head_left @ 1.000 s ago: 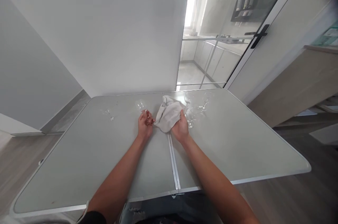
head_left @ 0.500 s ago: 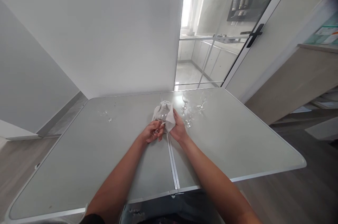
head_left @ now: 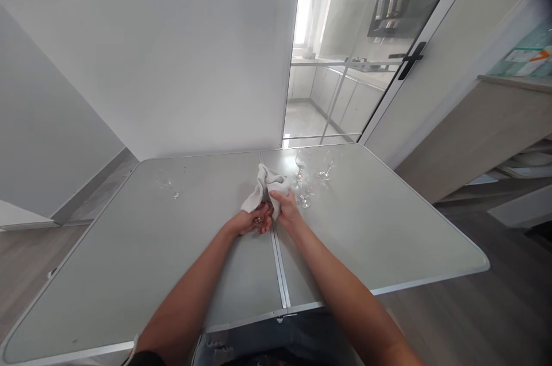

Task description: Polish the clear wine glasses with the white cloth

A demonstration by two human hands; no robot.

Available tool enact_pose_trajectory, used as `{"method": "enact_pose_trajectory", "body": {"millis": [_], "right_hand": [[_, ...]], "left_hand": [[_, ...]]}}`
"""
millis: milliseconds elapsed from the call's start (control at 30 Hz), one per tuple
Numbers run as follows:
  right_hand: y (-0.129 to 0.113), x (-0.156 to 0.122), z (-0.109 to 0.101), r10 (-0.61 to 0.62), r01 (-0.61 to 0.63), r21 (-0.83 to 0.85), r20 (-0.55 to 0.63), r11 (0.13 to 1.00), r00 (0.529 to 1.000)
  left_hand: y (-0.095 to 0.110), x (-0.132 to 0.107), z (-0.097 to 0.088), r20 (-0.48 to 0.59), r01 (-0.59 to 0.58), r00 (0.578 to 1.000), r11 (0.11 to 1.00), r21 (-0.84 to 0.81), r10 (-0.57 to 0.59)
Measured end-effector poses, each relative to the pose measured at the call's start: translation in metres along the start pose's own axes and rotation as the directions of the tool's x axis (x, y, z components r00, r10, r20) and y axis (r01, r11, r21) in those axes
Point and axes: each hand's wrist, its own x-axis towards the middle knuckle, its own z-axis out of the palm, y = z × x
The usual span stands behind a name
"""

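Note:
My left hand (head_left: 253, 221) is closed around the stem of a wine glass, whose small round foot (head_left: 259, 220) shows between the fingers. A white cloth (head_left: 268, 180) covers the bowl of that glass, so the bowl is hidden. My right hand (head_left: 286, 209) grips the cloth on its right side, thumb on top. Just beyond that hand stand three clear stemmed glasses: a near glass (head_left: 305, 200), a far glass (head_left: 300, 174) and one farther right, the right-hand glass (head_left: 328, 174).
The grey-green folding table (head_left: 371, 228) has a metal seam (head_left: 279, 268) down its middle. Small clear, glassy shapes (head_left: 176, 195) lie at the back left. A white wall (head_left: 207, 67) and a glass door with a black handle (head_left: 411, 60) rise behind the table.
The cloth now lies over the bowl, which showed clear before. My right hand has turned, its thumb coming over the cloth, while my left hand keeps its hold on the stem.

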Motion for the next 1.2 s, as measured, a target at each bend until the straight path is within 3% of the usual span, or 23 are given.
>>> {"method": "enact_pose_trajectory", "body": {"millis": [100, 167, 233, 300, 367, 467, 533, 600, 700, 767, 833, 967, 1033, 1100, 1167, 1200], "right_hand": [[0.002, -0.005, 0.01, -0.235, 0.183, -0.231, -0.22, 0.956, 0.947], [0.002, -0.008, 0.014, -0.291, 0.227, -0.282, -0.21, 0.932, 0.933], [0.001, -0.01, 0.014, -0.188, 0.168, -0.171, -0.107, 0.971, 0.976], [-0.002, -0.01, 0.01, -0.012, 0.014, -0.025, 0.076, 1.0, 0.997], [-0.005, -0.01, 0.004, 0.099, -0.115, 0.054, 0.237, 0.992, 0.967], [-0.008, -0.01, 0.001, 0.153, -0.179, 0.049, 0.331, 0.983, 0.931], [-0.006, -0.01, 0.004, 0.152, -0.151, -0.026, 0.279, 0.988, 0.948], [-0.002, -0.01, 0.01, 0.082, -0.069, -0.126, 0.101, 0.99, 0.992], [0.006, -0.009, 0.016, -0.076, 0.042, -0.244, -0.133, 0.969, 0.988], [0.007, -0.01, 0.015, -0.057, 0.036, -0.252, -0.077, 0.967, 0.995], [0.007, -0.01, 0.011, 0.039, -0.02, -0.219, 0.083, 0.976, 0.996], [0.003, -0.012, 0.001, 0.238, -0.185, -0.188, 0.32, 0.965, 0.917], [0.003, -0.012, 0.0, 0.257, -0.203, -0.189, 0.333, 0.961, 0.907], [0.002, -0.011, 0.001, 0.193, -0.143, -0.193, 0.273, 0.971, 0.943], [0.001, -0.008, 0.004, 0.066, -0.033, -0.188, 0.174, 0.982, 0.982], [-0.001, -0.006, 0.006, -0.006, 0.028, -0.178, 0.122, 0.984, 0.993]], "left_hand": [[-0.002, 0.005, 0.007, -0.099, -0.158, 0.978, 0.959, 0.235, 0.185], [-0.002, 0.005, 0.007, -0.076, -0.2, 0.97, 0.936, 0.29, 0.231], [-0.002, 0.003, 0.003, -0.012, -0.209, 0.976, 0.953, 0.221, 0.216], [-0.003, -0.001, -0.001, 0.06, -0.194, 0.98, 0.978, 0.082, 0.189], [-0.003, -0.005, -0.005, 0.134, -0.157, 0.978, 0.987, -0.037, 0.161], [-0.005, -0.005, -0.005, 0.196, -0.122, 0.971, 0.989, -0.083, 0.136], [-0.005, -0.002, -0.003, 0.121, -0.165, 0.979, 0.986, 0.0, 0.164], [-0.006, 0.003, 0.0, -0.03, -0.218, 0.973, 0.956, 0.195, 0.228], [-0.007, 0.009, 0.002, -0.2, -0.212, 0.919, 0.853, 0.477, 0.34], [-0.007, 0.008, 0.001, -0.191, -0.199, 0.925, 0.849, 0.49, 0.327], [-0.006, 0.006, 0.0, -0.101, -0.191, 0.963, 0.9, 0.392, 0.248], [-0.005, 0.0, 0.003, 0.029, -0.161, 0.987, 0.974, 0.162, 0.158], [-0.006, -0.001, 0.005, 0.025, -0.148, 0.989, 0.981, 0.123, 0.147], [-0.007, 0.001, 0.007, -0.023, -0.159, 0.986, 0.979, 0.127, 0.163], [-0.008, 0.003, 0.005, -0.154, -0.215, 0.96, 0.967, 0.134, 0.235], [-0.007, 0.005, 0.003, -0.25, -0.261, 0.924, 0.956, 0.135, 0.288]]}}
